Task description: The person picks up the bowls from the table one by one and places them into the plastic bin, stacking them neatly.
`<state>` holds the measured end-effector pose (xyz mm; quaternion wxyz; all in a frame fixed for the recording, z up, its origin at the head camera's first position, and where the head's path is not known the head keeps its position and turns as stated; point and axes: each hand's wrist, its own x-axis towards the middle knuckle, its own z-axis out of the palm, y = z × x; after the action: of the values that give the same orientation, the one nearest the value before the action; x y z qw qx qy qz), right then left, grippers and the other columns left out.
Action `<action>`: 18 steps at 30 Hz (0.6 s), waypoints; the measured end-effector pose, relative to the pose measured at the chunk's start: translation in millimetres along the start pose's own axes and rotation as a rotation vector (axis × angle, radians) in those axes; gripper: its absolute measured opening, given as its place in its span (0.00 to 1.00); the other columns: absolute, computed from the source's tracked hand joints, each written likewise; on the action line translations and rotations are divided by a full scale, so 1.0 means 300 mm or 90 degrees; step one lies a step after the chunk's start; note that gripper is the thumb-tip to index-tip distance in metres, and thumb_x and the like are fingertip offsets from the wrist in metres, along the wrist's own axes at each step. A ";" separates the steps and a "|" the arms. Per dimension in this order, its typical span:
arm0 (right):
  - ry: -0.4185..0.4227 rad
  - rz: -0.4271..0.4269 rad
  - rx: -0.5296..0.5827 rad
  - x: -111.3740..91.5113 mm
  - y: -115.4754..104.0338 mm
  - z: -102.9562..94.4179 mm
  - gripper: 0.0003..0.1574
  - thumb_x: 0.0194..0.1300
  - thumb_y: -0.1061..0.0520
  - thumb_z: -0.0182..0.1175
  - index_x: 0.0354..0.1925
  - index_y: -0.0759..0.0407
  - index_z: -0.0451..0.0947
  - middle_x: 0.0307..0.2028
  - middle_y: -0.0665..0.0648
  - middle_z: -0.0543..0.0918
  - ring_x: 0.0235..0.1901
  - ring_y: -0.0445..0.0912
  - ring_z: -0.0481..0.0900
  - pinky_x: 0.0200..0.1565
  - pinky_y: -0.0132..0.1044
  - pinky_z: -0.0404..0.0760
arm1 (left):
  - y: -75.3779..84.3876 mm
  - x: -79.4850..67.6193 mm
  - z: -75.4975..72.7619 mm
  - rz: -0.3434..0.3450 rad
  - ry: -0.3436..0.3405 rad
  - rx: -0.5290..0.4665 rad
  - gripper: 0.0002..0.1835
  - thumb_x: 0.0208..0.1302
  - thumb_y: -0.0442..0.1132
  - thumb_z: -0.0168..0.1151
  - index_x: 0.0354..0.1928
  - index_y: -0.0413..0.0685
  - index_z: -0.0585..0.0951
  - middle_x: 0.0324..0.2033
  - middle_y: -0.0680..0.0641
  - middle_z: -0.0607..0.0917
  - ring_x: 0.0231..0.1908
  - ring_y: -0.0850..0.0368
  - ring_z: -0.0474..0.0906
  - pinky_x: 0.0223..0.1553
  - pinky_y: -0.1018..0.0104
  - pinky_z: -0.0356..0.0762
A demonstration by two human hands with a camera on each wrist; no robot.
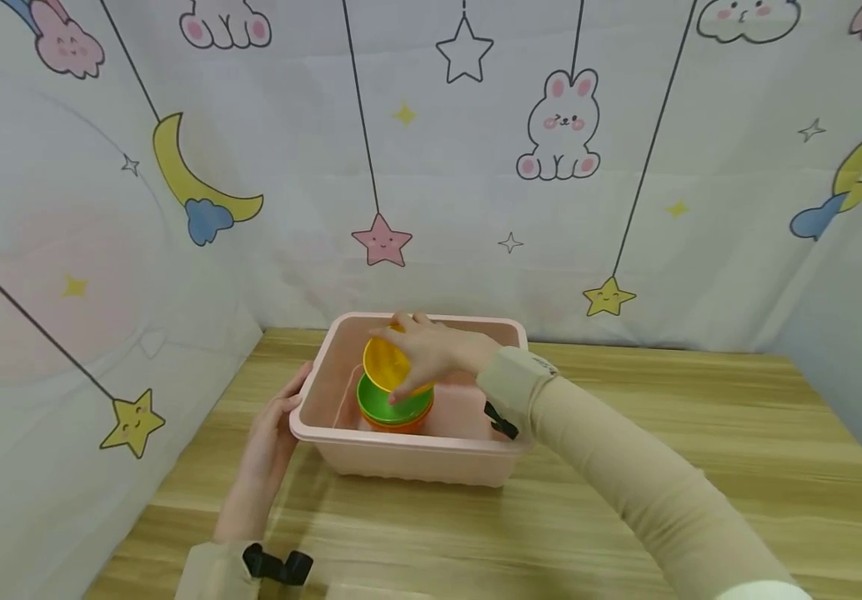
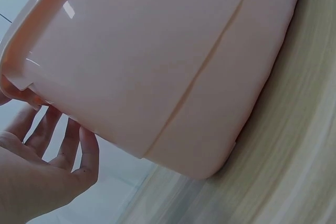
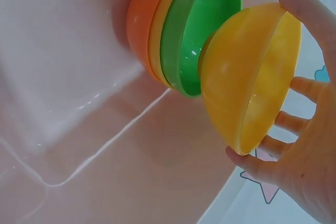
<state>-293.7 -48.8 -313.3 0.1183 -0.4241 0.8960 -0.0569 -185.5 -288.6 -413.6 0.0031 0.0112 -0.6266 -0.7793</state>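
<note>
My right hand (image 1: 431, 354) grips a yellow bowl (image 3: 231, 72) by its rim, thumb on one side and fingers spread along the other. The bowl is tilted, its base right at the mouth of a green bowl (image 3: 176, 45). That green bowl tops a nested stack with a yellow-orange bowl and an orange bowl (image 3: 142, 22) under it. The stack sits inside a pink plastic basin (image 1: 416, 458), toward its left side. My left hand (image 1: 273, 433) holds the basin at its left rim, with bent fingers (image 2: 86, 156) against the outer wall below the rim.
The basin stands on a wood-grain table (image 1: 671, 467), near the back. Behind it hangs a white cloth (image 1: 431, 183) printed with stars and rabbits, which also runs along the left side. A pale flat edge (image 1: 378, 592) shows at the table's front.
</note>
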 end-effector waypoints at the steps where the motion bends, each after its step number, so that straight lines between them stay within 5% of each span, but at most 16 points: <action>1: -0.003 -0.001 0.006 0.004 -0.001 0.001 0.63 0.49 0.31 0.68 0.75 0.39 0.47 0.72 0.57 0.51 0.67 0.55 0.54 0.62 0.55 0.69 | 0.001 0.000 -0.001 0.001 0.000 0.001 0.28 0.74 0.38 0.37 0.75 0.52 0.55 0.75 0.56 0.54 0.70 0.69 0.55 0.62 0.68 0.58; 8: -0.022 -0.013 0.027 0.038 -0.005 0.022 0.62 0.50 0.33 0.68 0.75 0.40 0.48 0.73 0.59 0.50 0.71 0.57 0.49 0.64 0.60 0.65 | -0.004 0.000 -0.004 0.009 -0.001 -0.006 0.28 0.73 0.38 0.37 0.74 0.50 0.56 0.74 0.58 0.57 0.65 0.76 0.60 0.60 0.72 0.60; 18: -0.020 -0.008 0.035 0.064 -0.012 0.051 0.63 0.48 0.33 0.69 0.75 0.40 0.49 0.72 0.57 0.51 0.71 0.57 0.49 0.62 0.58 0.68 | -0.004 0.000 0.000 0.009 0.004 -0.009 0.28 0.73 0.38 0.38 0.74 0.49 0.57 0.75 0.56 0.57 0.66 0.73 0.59 0.63 0.67 0.57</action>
<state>-298.9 -66.0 -330.4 0.1438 -0.4274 0.8893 -0.0758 -185.6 -288.4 -414.7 0.0107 0.0095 -0.6210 -0.7837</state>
